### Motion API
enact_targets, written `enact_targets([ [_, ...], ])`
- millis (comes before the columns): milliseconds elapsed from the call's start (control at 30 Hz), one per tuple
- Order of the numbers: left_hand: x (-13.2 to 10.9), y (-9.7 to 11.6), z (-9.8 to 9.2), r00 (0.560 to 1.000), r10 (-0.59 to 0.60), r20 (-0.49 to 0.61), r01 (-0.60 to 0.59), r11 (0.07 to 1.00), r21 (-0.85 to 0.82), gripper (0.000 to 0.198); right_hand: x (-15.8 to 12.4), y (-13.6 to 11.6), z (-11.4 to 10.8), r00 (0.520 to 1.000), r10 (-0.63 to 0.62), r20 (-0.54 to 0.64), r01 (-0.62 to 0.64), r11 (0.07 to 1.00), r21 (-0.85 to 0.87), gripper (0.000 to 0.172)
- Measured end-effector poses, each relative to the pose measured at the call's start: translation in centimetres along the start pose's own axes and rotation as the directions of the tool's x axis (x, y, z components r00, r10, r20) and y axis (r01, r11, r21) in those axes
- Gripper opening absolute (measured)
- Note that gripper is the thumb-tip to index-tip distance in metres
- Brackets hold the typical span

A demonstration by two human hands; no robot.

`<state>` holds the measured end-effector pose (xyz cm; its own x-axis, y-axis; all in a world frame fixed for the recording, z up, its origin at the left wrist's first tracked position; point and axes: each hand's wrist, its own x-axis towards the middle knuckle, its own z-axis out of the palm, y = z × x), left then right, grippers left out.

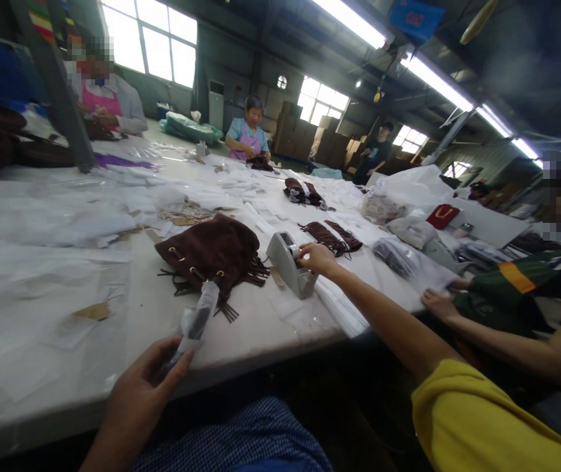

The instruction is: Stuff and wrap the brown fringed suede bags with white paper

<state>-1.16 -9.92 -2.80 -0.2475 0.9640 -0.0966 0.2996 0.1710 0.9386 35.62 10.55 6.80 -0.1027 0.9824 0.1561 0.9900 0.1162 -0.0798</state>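
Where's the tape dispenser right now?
At the centre of the head view, the tape dispenser stands on the table, right of the large brown bag, the right hand at its top.

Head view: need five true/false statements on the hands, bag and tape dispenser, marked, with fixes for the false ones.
1. The left hand grips a plastic-wrapped strap. True.
2. The brown bag has fringe on it. True.
3. The right hand is on the brown bag. False: it is at the tape dispenser.
4. In the picture, the tape dispenser stands left of the brown bag. False: it stands to the right of it.
5. The right arm wears a blue sleeve. False: it is a yellow sleeve.
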Motion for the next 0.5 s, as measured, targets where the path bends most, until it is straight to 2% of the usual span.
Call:
enact_targets([
  [300,0.0,-0.4,-0.2,1.0,-0.008,0.01,0.008,1.0,0.027,0.059,-2.8,1.3,-4.5,0.985,-0.147,-0.085,0.153,0.986,0.064,0.006],
  [400,0.0,-0.3,-0.2,1.0,-0.016,-0.006,0.016,0.999,0.033,0.06,-4.7,1.4,-5.8,0.972,-0.202,-0.119,0.204,0.979,0.002,0.007],
  [500,0.0,-0.1,-0.2,1.0,-0.017,-0.005,0.017,0.999,0.048,0.06,-6.7,1.3,-5.9,0.968,-0.229,-0.1,0.218,0.97,-0.108,0.012],
])
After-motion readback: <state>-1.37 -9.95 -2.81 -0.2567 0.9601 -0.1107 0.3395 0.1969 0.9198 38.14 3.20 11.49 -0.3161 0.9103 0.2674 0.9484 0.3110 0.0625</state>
